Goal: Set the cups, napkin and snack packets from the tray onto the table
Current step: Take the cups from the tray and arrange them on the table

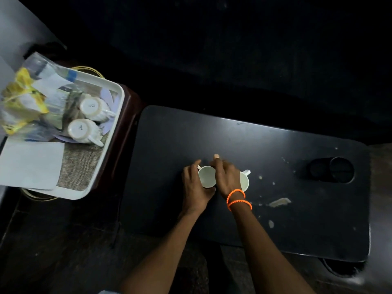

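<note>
Two white cups stand side by side on the dark bench [254,209]. The left hand [196,185] curls round the left cup [207,177]. The right hand [226,177] rests over the right cup [245,181]; I cannot tell if it grips it. Two more cups [91,107] sit upside down in the tray [101,166], with packets [23,98] and a napkin [29,164]. Cups look hard and easy to break, so hold the handle or sides. Packets look light and crinkly; pinch an edge.

Both hands on two upright white cups [206,177] on dark table [275,187], left hand [194,187] gripping one, right hand [226,177] over both
</note>
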Motion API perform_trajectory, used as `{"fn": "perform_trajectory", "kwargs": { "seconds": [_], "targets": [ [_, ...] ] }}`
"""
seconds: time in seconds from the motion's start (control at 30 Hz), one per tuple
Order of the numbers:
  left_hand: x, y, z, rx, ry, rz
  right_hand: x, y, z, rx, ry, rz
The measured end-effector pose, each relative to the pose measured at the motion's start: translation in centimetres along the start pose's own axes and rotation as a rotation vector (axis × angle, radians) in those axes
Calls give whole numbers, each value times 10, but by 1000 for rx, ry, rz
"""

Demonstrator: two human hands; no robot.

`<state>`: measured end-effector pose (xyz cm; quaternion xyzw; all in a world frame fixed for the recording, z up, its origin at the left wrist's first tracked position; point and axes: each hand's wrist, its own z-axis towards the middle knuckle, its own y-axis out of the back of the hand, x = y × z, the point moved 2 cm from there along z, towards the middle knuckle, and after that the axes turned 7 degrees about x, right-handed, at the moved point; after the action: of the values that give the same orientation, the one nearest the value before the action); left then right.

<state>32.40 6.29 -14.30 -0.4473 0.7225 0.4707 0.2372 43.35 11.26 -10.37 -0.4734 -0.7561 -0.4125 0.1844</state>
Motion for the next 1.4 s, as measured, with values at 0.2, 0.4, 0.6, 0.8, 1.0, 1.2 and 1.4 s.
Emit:
{"fn": "perform_trajectory", "kwargs": {
  "seconds": [0.2,0.4,0.6,0.8,1.0,1.2,1.4],
  "targets": [
    [8,39,5,184,-13,52,12,-10,2,-204,80,-1],
    [15,141,31,97,28,-15,78,-53,11,-149,363,-123],
    [35,272,54,-778,262,-157,176,-133,14,38,605,-119],
    [61,324,93,-550,591,-543,235,-206,13,236,568,-285],
    [73,338,98,-396,579,-1018,239,-226,9,377,332,47],
    [77,331,55,-217,415,-1201,217,-197,13,474,59,428],
    [48,272,33,53,286,-1182,175,-148,28,580,-30,433]
  ]
}}
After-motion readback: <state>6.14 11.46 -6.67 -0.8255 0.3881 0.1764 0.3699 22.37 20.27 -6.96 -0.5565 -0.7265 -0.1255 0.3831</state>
